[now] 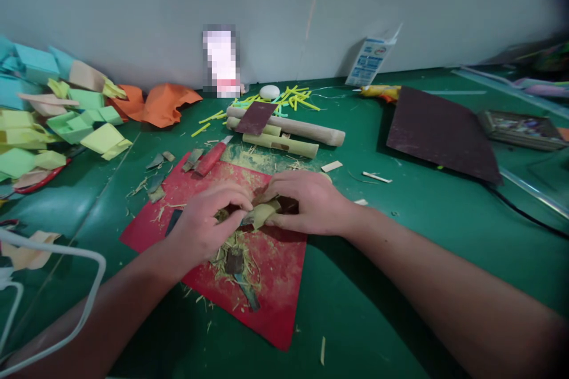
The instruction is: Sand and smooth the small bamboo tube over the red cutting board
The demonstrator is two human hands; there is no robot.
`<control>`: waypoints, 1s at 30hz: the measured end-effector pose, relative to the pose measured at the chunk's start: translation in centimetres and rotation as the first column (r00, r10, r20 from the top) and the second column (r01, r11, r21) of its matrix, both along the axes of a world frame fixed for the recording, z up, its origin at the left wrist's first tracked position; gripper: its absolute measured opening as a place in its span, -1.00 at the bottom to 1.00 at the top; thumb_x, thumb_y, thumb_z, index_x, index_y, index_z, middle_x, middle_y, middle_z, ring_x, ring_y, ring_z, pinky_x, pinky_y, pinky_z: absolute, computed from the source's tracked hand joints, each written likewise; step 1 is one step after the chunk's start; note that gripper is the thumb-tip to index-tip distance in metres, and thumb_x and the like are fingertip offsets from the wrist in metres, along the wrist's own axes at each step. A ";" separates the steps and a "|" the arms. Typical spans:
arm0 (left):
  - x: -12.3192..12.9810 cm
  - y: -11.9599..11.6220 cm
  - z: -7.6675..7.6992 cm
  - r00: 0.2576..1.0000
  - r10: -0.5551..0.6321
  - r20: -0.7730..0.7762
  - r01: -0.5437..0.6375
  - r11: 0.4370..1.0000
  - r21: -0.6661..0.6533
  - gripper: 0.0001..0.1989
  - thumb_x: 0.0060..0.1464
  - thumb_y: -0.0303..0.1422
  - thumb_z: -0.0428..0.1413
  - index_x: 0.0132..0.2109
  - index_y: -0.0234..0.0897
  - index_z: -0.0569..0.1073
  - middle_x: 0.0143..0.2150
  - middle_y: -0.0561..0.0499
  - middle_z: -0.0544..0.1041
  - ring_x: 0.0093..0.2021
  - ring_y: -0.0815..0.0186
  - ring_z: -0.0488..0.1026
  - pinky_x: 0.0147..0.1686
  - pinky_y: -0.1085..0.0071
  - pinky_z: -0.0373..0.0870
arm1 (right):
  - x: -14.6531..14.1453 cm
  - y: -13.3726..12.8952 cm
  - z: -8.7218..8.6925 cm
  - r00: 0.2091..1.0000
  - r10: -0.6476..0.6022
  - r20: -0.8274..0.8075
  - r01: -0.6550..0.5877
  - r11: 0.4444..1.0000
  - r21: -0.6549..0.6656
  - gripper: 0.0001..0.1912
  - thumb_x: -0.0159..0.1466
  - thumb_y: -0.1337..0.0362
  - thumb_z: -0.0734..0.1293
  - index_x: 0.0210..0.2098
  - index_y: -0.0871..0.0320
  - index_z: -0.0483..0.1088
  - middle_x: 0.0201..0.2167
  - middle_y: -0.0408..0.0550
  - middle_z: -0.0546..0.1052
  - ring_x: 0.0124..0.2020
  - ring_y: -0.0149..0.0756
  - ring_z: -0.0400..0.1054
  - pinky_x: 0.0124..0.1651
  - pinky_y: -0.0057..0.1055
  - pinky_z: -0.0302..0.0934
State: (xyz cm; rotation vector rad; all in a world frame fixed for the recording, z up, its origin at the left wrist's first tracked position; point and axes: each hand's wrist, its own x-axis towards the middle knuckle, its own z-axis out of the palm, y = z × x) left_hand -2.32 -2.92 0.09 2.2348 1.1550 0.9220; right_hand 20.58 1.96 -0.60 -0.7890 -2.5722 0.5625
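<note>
Over a red sheet [271,284], my left hand [208,219] and my right hand [306,204] meet. Between their fingertips is a short, pale green curved piece of bamboo [265,213]. My right thumb and fingers pinch it from the right, and my left thumb and index finger close on its darker left end. Fingers cover much of it. Beneath the hands lie dusty shavings and a small dark scrap [235,260]. Beyond my left hand lies a red-handled knife [211,159]. Behind both hands are bamboo tubes [306,129] with a brown sandpaper piece [256,117] on top.
Folded coloured papers [35,130] and orange paper [162,103] fill the left. A larger dark brown sheet [440,136] and a small box [522,130] are at right. A phone [222,59] and carton [372,61] lean against the wall. A white frame [100,266] crosses the lower left.
</note>
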 end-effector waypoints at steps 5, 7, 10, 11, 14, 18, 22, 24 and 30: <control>-0.4 -0.2 0.1 0.992 -0.112 -0.065 0.113 0.993 0.014 -0.84 0.17 -0.52 0.08 -0.16 -0.28 0.53 -0.15 -0.07 0.58 -0.13 0.29 0.52 -0.08 0.36 0.47 | 0.0 0.0 0.0 1.000 -0.001 0.005 0.001 1.000 -0.004 -0.75 0.21 0.12 0.36 -0.17 0.10 0.49 -0.27 -0.10 0.54 -0.25 -0.30 0.39 -0.27 -0.42 0.10; -0.5 -0.3 0.1 0.988 -0.132 -0.076 0.135 0.990 0.028 -0.84 0.15 -0.48 0.13 -0.12 -0.28 0.53 -0.12 -0.09 0.58 -0.10 0.26 0.53 -0.05 0.32 0.48 | 0.0 0.0 0.1 1.000 -0.004 0.011 0.004 1.000 -0.005 -0.74 0.20 0.12 0.37 -0.16 0.11 0.50 -0.27 -0.09 0.54 -0.24 -0.29 0.39 -0.27 -0.42 0.10; -0.7 -0.4 0.1 0.991 -0.114 -0.072 0.119 0.990 0.072 -0.84 0.16 -0.46 0.13 -0.11 -0.26 0.55 -0.12 -0.09 0.60 -0.11 0.26 0.56 -0.06 0.33 0.50 | 0.0 0.0 0.1 1.000 -0.006 0.006 0.006 1.000 -0.002 -0.74 0.20 0.13 0.38 -0.17 0.11 0.50 -0.27 -0.10 0.54 -0.24 -0.29 0.40 -0.26 -0.42 0.12; -0.7 -0.5 0.1 0.992 -0.101 -0.070 0.107 0.991 0.079 -0.84 0.18 -0.46 0.12 -0.12 -0.25 0.56 -0.13 -0.08 0.61 -0.13 0.26 0.57 -0.08 0.34 0.51 | 0.0 0.0 0.1 1.000 -0.009 0.003 0.009 1.000 0.000 -0.75 0.20 0.13 0.38 -0.17 0.10 0.50 -0.27 -0.10 0.54 -0.24 -0.29 0.40 -0.26 -0.42 0.12; -0.6 -0.6 0.0 0.996 -0.059 -0.072 0.064 0.996 0.062 -0.85 0.20 -0.45 0.10 -0.14 -0.25 0.56 -0.15 -0.06 0.62 -0.17 0.28 0.58 -0.13 0.39 0.52 | -0.1 -0.2 -0.1 1.000 -0.011 -0.017 0.011 1.000 0.015 -0.77 0.21 0.14 0.37 -0.19 0.11 0.50 -0.28 -0.08 0.54 -0.25 -0.29 0.41 -0.25 -0.40 0.15; -0.2 -0.7 0.1 0.998 -0.018 -0.066 0.022 0.998 0.054 -0.86 0.20 -0.46 0.09 -0.17 -0.27 0.54 -0.19 -0.06 0.61 -0.19 0.31 0.57 -0.16 0.43 0.51 | -0.1 -0.4 -0.4 0.994 0.035 -0.104 -0.031 0.999 0.039 -0.78 0.23 0.15 0.36 -0.19 0.13 0.47 -0.24 -0.04 0.54 -0.21 -0.28 0.40 -0.19 -0.37 0.20; -0.2 -0.4 0.1 0.997 -0.017 -0.077 0.024 0.996 0.091 -0.88 0.20 -0.45 0.10 -0.19 -0.27 0.54 -0.18 -0.06 0.61 -0.17 0.29 0.57 -0.12 0.41 0.51 | -0.3 -0.5 -0.8 0.986 0.056 -0.160 -0.047 0.997 0.061 -0.83 0.22 0.22 0.38 -0.22 0.15 0.43 -0.23 -0.03 0.53 -0.20 -0.29 0.39 -0.17 -0.36 0.21; -0.2 -0.3 0.0 0.996 -0.023 -0.083 0.032 0.993 0.110 -0.89 0.19 -0.44 0.12 -0.19 -0.27 0.55 -0.18 -0.06 0.62 -0.16 0.28 0.58 -0.10 0.39 0.52 | -0.3 -0.4 -0.9 0.985 0.051 -0.163 -0.040 0.997 0.066 -0.84 0.23 0.22 0.37 -0.21 0.14 0.42 -0.24 -0.04 0.53 -0.20 -0.29 0.38 -0.17 -0.36 0.21; -0.6 -0.2 -0.2 0.991 -0.070 -0.111 0.086 0.986 0.144 -0.87 0.16 -0.40 0.18 -0.13 -0.23 0.54 -0.15 -0.06 0.62 -0.13 0.24 0.58 -0.07 0.33 0.54 | -0.3 -0.3 -1.1 0.990 0.019 -0.141 -0.012 0.998 0.054 -0.83 0.23 0.19 0.37 -0.23 0.13 0.40 -0.25 -0.04 0.52 -0.20 -0.26 0.37 -0.17 -0.34 0.19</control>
